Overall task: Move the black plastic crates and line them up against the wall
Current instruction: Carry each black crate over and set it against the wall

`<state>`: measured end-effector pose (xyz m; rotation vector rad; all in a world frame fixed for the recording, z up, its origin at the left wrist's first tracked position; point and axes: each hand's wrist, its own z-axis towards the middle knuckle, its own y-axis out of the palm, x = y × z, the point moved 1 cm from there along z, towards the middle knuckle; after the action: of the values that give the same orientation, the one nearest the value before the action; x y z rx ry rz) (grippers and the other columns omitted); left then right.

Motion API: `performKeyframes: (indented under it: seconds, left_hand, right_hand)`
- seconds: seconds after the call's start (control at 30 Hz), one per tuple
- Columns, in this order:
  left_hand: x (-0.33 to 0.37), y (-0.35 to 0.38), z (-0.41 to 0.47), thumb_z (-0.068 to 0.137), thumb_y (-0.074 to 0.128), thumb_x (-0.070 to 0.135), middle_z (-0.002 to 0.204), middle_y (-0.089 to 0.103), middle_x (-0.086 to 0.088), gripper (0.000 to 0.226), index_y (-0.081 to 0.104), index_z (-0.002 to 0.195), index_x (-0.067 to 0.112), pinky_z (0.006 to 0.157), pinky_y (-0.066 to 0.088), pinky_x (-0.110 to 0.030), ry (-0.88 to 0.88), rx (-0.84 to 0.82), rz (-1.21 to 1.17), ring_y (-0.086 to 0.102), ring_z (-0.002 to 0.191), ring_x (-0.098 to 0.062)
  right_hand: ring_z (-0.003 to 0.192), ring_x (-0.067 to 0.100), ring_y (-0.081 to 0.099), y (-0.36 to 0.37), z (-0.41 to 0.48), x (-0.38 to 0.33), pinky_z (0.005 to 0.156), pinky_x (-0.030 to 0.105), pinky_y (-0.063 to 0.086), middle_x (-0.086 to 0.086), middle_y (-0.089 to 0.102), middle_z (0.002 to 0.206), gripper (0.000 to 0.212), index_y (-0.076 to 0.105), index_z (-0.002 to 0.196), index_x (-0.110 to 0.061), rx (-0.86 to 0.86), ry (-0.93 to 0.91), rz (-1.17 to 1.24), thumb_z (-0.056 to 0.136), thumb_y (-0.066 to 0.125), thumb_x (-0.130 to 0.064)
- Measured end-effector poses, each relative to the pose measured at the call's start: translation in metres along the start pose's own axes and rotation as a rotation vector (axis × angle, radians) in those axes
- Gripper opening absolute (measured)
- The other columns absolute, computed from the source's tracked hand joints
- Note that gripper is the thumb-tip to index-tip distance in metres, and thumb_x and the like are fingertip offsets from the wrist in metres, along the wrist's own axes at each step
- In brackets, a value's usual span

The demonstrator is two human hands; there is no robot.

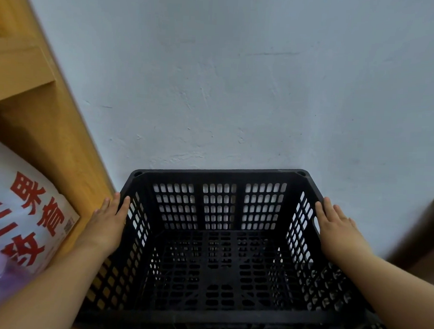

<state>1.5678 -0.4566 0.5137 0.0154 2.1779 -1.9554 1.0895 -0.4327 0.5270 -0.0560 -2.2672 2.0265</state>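
I see black perforated plastic crate (218,174), far rim at pale blue wall (239,78) | left hand (109,224), right hand (337,229): fingers straight, flat against its sides

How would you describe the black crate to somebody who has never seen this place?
Find the pale blue-grey wall; right of the wooden shelf unit, the black crate has its far rim at that wall. The left hand and right hand lie flat on its sides. Unlike the white bag with red characters beside it, it is open-topped with slotted walls.
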Motion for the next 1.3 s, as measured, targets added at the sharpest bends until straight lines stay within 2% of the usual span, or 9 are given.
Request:
performKeyframes:
  seconds: [0.4,0.77,0.9,1.0,1.1,1.3]
  left_hand:
    - [0.003,-0.002,-0.001,0.086,0.055,0.008,0.155,-0.021,-0.012,0.095,-0.019,0.145,0.017,0.117,0.006,-0.041,0.000,-0.008,0.035,-0.010,0.144,-0.030]
    - [0.005,-0.005,-0.005,0.086,0.057,0.014,0.155,-0.020,-0.012,0.096,-0.020,0.144,0.016,0.118,0.007,-0.041,0.008,-0.016,0.029,-0.009,0.144,-0.030]
    - [0.008,-0.014,-0.010,0.086,0.058,0.028,0.155,-0.020,-0.011,0.100,-0.023,0.143,0.016,0.117,0.007,-0.041,-0.017,-0.085,0.063,-0.009,0.144,-0.030]
    - [0.015,-0.021,-0.010,0.089,0.047,0.045,0.156,-0.019,-0.009,0.093,-0.023,0.143,0.017,0.117,0.005,-0.042,-0.038,-0.072,0.119,-0.009,0.144,-0.027]
    - [0.038,-0.034,-0.001,0.090,0.037,0.053,0.156,-0.019,-0.009,0.086,-0.019,0.145,0.017,0.118,0.006,-0.041,-0.027,0.007,0.090,-0.011,0.144,-0.024]
    - [0.146,-0.081,0.035,0.091,0.028,0.058,0.156,-0.018,-0.008,0.082,-0.015,0.147,0.017,0.117,0.000,-0.041,0.141,0.112,0.035,-0.012,0.144,-0.024]
  right_hand:
    - [0.144,0.023,-0.015,-0.001,0.000,-0.001,0.118,0.043,0.003,0.002,-0.022,0.156,0.076,-0.013,0.148,-0.013,0.008,0.001,0.055,0.088,0.035,-0.017]
    - [0.144,0.023,-0.016,-0.005,-0.003,-0.002,0.118,0.043,0.001,0.002,-0.024,0.155,0.078,-0.016,0.147,-0.013,-0.029,-0.006,0.090,0.088,0.036,-0.019]
    - [0.143,0.022,-0.017,-0.006,-0.003,-0.002,0.118,0.045,0.000,0.002,-0.025,0.155,0.077,-0.017,0.146,-0.014,-0.028,-0.008,0.069,0.091,0.035,-0.026]
    - [0.143,0.018,-0.016,-0.010,0.001,0.001,0.117,0.044,-0.003,-0.002,-0.022,0.155,0.073,-0.014,0.147,-0.018,0.002,-0.008,0.098,0.095,0.030,-0.042]
    - [0.145,0.016,-0.011,-0.020,0.015,0.016,0.118,0.043,0.000,-0.003,-0.014,0.158,0.067,-0.006,0.149,-0.021,0.097,0.022,0.167,0.095,0.022,-0.050]
    - [0.145,0.018,-0.010,-0.031,0.051,0.076,0.117,0.045,0.002,-0.001,-0.012,0.158,0.065,-0.006,0.149,-0.021,0.120,0.179,0.206,0.096,0.017,-0.050]
